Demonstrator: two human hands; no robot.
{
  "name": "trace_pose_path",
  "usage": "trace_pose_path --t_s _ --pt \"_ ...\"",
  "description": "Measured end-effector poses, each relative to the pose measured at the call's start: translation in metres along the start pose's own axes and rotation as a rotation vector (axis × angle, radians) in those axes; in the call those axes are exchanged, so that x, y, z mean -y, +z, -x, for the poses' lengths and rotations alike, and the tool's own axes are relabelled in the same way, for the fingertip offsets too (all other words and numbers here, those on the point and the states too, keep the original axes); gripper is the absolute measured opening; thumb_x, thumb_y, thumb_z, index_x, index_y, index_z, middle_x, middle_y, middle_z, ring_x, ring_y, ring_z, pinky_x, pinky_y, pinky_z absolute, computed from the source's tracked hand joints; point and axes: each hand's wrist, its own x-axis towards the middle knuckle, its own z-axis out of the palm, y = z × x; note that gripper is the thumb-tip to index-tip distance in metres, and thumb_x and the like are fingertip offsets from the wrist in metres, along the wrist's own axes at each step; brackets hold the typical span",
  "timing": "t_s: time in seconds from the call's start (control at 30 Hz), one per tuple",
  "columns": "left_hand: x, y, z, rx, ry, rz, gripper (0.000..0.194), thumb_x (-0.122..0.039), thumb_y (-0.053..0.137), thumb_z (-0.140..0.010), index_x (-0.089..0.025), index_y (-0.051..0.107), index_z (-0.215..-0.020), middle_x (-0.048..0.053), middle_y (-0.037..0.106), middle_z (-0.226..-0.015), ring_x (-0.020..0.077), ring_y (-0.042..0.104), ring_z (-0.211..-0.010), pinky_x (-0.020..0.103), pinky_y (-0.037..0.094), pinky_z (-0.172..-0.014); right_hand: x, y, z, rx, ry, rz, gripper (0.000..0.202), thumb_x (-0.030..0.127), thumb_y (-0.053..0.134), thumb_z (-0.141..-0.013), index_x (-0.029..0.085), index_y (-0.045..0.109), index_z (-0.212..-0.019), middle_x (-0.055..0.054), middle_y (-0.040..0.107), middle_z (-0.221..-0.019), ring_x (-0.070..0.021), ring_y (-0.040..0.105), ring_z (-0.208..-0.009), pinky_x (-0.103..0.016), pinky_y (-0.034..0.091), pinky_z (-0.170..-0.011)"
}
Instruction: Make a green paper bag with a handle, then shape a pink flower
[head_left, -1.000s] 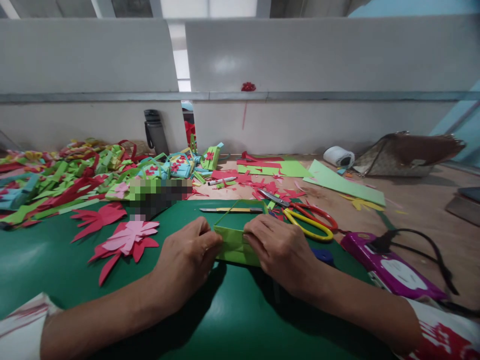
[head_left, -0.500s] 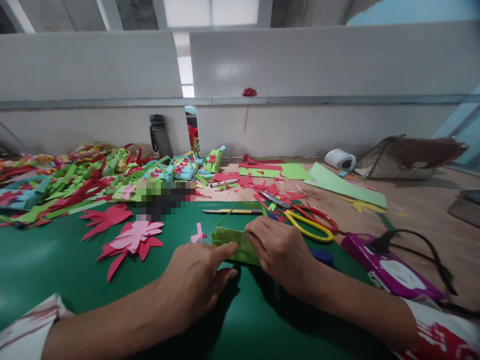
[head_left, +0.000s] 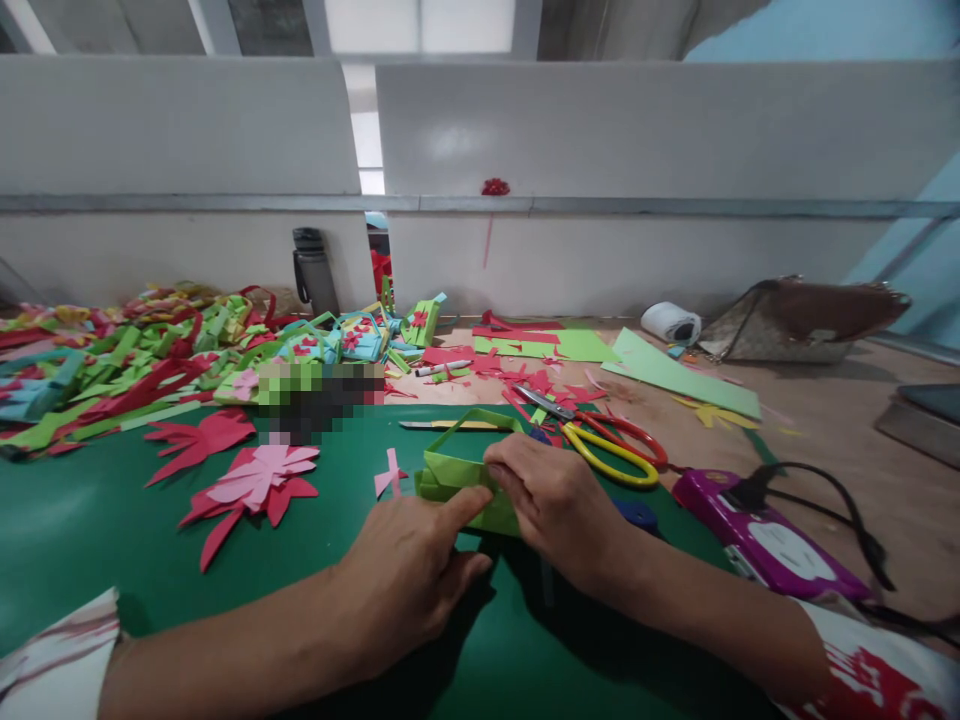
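A small light-green paper bag (head_left: 450, 472) with a strip handle (head_left: 480, 418) stands on the green mat between my hands. My left hand (head_left: 409, 570) steadies it, the index finger pressed along its front and the thumb lower down, apart from the paper. At the bag's right end, my right hand (head_left: 559, 495) is closed, thumb and fingers pinching the paper there. Those fingers hide the right part of the bag. Just behind it lies a slim yellow-handled knife (head_left: 427, 426). Scissors (head_left: 611, 450) with red and yellow handles rest beyond my right hand.
Pink and red paper flowers (head_left: 262, 480) lie on the mat (head_left: 97, 540) at left, near a heap of finished paper bags (head_left: 135, 365). A purple power strip (head_left: 772, 535) with a plugged cord is at right. Behind stand a dark bottle (head_left: 315, 275) and a handbag (head_left: 795, 320).
My left index finger has slid slightly right along the bag's front. The bag has tilted a little, so its handle shows broader. The view has shifted slightly.
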Motion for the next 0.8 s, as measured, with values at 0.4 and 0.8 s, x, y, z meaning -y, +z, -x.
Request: trace_pose_path --t_s 0.4,0.8 --pt "-0.004 0.004 0.002 0.015 -0.005 0.165 0.032 -0.021 0.05 -0.08 -0.021 0.041 -0.111 0.002 0.065 -0.077 0.0172 0.057 -0.063 0.026 0.038 -0.053 0.003 -0.003 0.001 0.022 0.018 0.029 0.011 0.014 0.047 -0.084 0.015 0.057 -0.084 -0.005 0.06 -0.072 -0.0158 0.056 -0.067 -0.026 0.041 -0.061" --pt "-0.002 0.011 0.007 -0.028 0.079 0.051 0.037 -0.022 0.047 -0.083 -0.019 0.036 -0.118 0.009 0.062 -0.097 0.0223 0.06 -0.08 0.034 0.046 -0.065 0.0 -0.001 0.004 -0.013 -0.034 0.107 0.014 0.011 0.045 -0.084 0.014 0.058 -0.08 -0.006 0.06 -0.071 -0.0159 0.057 -0.068 -0.026 0.043 -0.061"
